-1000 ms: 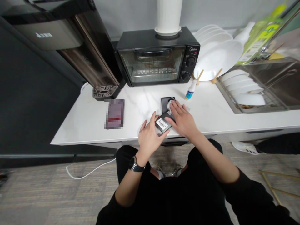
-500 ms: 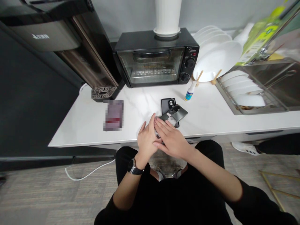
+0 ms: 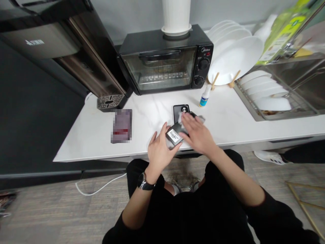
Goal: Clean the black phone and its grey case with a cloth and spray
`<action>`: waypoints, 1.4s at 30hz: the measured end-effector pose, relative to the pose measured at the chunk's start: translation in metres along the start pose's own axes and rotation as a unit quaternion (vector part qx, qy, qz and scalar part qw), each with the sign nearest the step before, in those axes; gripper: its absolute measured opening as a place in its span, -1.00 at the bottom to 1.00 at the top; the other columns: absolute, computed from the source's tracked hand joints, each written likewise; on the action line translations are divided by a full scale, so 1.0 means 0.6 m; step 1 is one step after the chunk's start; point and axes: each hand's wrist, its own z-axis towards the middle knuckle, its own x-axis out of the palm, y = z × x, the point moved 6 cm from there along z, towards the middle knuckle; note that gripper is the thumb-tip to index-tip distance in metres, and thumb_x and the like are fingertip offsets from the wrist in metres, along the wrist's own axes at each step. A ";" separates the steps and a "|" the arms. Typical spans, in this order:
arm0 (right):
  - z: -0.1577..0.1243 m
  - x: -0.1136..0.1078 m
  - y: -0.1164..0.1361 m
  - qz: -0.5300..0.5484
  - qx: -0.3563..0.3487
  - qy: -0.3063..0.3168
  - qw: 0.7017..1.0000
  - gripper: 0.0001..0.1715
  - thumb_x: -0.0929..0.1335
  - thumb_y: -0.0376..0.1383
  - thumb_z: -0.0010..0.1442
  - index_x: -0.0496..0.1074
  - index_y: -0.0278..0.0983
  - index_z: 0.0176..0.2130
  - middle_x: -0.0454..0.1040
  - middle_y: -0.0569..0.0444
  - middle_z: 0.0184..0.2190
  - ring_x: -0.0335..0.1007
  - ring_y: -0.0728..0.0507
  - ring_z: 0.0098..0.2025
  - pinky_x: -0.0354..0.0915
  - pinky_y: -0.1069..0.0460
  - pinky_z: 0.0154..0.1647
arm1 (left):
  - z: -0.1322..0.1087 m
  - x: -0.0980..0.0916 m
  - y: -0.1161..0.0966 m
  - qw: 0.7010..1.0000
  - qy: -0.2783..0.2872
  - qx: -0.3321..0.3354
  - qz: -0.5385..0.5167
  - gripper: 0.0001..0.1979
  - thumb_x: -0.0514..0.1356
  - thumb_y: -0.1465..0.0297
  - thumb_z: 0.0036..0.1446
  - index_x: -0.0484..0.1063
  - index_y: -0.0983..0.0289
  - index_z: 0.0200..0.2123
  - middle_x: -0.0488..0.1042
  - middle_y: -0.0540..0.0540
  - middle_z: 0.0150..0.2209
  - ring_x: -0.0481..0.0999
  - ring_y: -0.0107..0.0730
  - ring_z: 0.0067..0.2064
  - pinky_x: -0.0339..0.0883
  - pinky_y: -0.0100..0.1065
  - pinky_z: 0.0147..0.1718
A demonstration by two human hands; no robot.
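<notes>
Near the counter's front edge, my left hand [image 3: 159,148] grips the lower left end of a dark phone [image 3: 183,128] that bears a white label [image 3: 174,135]. My right hand [image 3: 199,134] lies over the phone's upper right part, fingers pressed together on a whitish cloth or tissue [image 3: 180,118] against the phone's back. A black phone case [image 3: 177,109] lies on the counter just behind, partly covered by the phone and hand. Behind and to the right stands a small white spray bottle [image 3: 204,98] with a blue label.
A purplish pixelated item [image 3: 122,127] lies on the white counter [image 3: 83,135] at left, near a water dispenser [image 3: 110,101]. At the back stand a black toaster oven [image 3: 162,64] and a rack of white plates [image 3: 233,61]. Bowls [image 3: 271,101] sit in the sink basket at right.
My right hand has moved up and right along the phone, uncovering the white label. The whitish cloth now covers the camera end. My left hand stays at the lower end.
</notes>
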 end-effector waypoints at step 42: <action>-0.031 0.010 0.078 0.049 -0.109 0.053 0.991 -0.05 0.22 0.16 0.47 0.06 -0.38 0.53 0.13 -0.20 0.52 -0.02 -0.31 0.58 0.06 -0.35 0.56 | -0.001 0.007 0.004 1.000 0.023 0.001 -0.006 -0.09 0.28 0.31 0.27 -0.14 0.21 0.53 0.53 0.14 0.29 0.63 -0.14 0.19 0.24 -0.05 0.43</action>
